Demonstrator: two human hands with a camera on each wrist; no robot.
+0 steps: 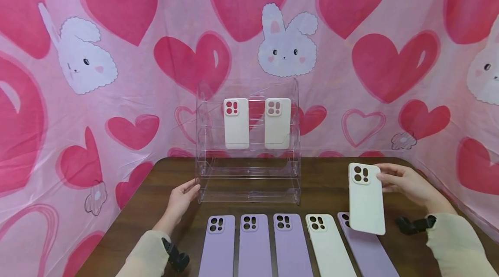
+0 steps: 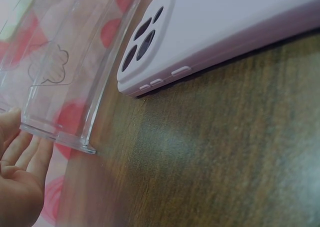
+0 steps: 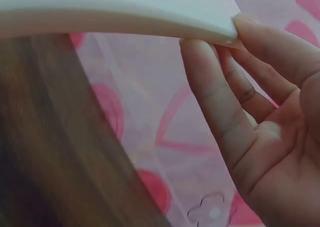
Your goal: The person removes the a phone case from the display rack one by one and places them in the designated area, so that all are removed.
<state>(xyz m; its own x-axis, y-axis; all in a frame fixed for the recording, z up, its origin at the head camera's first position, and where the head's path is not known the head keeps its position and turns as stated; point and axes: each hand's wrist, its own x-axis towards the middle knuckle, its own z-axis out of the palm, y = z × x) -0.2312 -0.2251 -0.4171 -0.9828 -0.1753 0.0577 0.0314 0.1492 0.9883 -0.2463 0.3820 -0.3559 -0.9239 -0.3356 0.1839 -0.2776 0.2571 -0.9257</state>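
Note:
My right hand (image 1: 403,184) pinches a white phone case (image 1: 366,205) by its upper right edge, thumb on the front and fingers behind. The case is raised over the table and overlaps a purple case (image 1: 370,249) in the head view. With its thumb and fingers, my left hand (image 1: 182,201) holds the lower left edge of a clear tiered display rack (image 1: 249,197). The left wrist view shows the thumb in front of the rack's side (image 2: 55,134) and the fingers below it. Two white cases (image 1: 236,125) (image 1: 277,125) stand upright side by side on an upper tier.
Along the table's (image 1: 323,181) near side lies a row of phone cases: several purple ones (image 1: 216,246) and a white one (image 1: 329,246). A pink cloth (image 1: 249,60) with hearts and rabbits hangs behind and at both sides.

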